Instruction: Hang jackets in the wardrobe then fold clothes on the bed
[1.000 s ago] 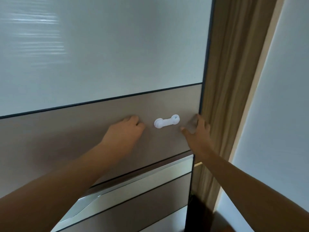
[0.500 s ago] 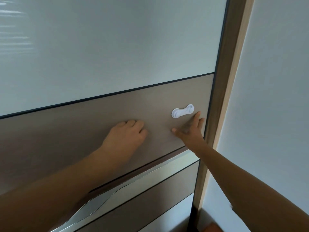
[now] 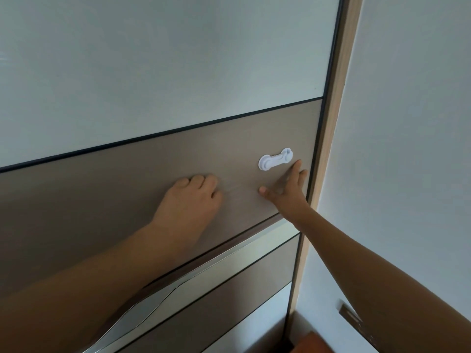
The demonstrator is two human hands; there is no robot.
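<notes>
Your left hand point(image 3: 188, 202) presses the brown band of the wardrobe door point(image 3: 102, 205), fingers curled under and holding nothing. Your right hand point(image 3: 285, 192), apart from it, lies flat on the same band with fingers spread, index tip just beside the white latch point(image 3: 275, 159). The door fills the view up to its frame point(image 3: 334, 110) at right. A silver handle point(image 3: 153, 307) runs below.

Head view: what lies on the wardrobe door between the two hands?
Head view shows only bare brown wardrobe panel between left hand and right hand; the white latch sits higher.
</notes>
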